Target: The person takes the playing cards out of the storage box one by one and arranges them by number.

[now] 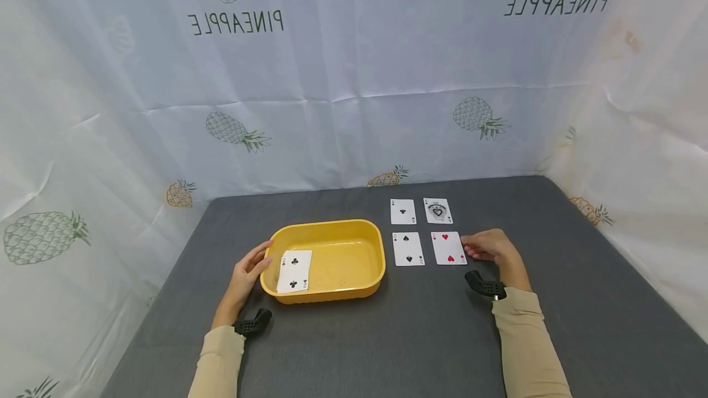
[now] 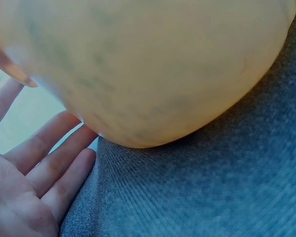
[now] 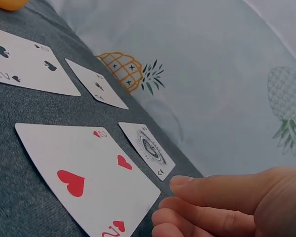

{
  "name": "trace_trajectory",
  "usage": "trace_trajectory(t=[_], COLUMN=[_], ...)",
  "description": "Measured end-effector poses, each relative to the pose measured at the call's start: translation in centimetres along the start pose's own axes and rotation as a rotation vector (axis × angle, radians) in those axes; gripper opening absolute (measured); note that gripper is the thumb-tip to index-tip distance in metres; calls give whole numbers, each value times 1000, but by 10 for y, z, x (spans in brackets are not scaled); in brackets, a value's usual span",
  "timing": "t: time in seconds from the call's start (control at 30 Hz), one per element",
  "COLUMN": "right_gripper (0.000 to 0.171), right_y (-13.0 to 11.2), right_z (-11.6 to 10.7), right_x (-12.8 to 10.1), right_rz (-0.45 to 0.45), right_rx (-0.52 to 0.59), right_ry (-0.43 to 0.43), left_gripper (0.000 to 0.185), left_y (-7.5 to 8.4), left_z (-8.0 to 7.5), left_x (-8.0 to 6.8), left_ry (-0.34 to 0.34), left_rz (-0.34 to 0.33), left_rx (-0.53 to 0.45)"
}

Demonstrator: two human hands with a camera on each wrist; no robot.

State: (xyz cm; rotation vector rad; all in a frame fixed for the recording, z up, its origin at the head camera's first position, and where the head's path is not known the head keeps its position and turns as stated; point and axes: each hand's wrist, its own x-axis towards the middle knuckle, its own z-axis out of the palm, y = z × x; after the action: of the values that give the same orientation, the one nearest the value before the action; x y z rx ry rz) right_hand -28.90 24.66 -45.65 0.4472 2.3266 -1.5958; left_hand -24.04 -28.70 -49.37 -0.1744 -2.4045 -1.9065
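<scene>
White two-of-clubs card (image 1: 294, 271) sat in yellow plastic tray (image 1: 343, 263), lower center; four white rectangular cards (image 1: 408, 249) lay outside, right of center. Left hand (image 1: 246, 275): spread fingers touched tray; right hand (image 1: 489, 246): fingers loosely curled, held nothing.

Mirrored "PINEAPPLE" on curtain (image 1: 354, 66) behind tray (image 1: 345, 257), "2" on club card (image 1: 294, 271) inside, on spade card (image 1: 408, 249), heart card (image 1: 448, 248) rightward

Yellow tray (image 1: 345, 268) blocking left, slim gap between it and two of spades (image 1: 408, 249), open tabletop (image 1: 365, 343) in front
</scene>
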Motion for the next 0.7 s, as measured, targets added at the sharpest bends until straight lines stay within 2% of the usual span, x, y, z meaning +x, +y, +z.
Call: trace_trajectory(t=[0.23, 0.37, 0.53, 0.7], right_gripper=[36, 41, 45, 46], right_y=[-7, -15, -32, -47], right_z=[0, 7, 30, 62], right_x=[-1, -4, -12, -21], right_rz=[-19, -89, -191, -273], right_rx=[37, 47, 84, 109], right_ry=[-58, -125, -222, -303], left_gripper=[49, 49, 48, 49], left_y=[1, 1, 2, 2], left_z=[1, 1, 0, 0], left_x=[0, 0, 0, -1], left_ry=[1, 0, 3, 6], left_rz=[-21, -36, -32, -28], left_rx=[13, 17, 11, 4])
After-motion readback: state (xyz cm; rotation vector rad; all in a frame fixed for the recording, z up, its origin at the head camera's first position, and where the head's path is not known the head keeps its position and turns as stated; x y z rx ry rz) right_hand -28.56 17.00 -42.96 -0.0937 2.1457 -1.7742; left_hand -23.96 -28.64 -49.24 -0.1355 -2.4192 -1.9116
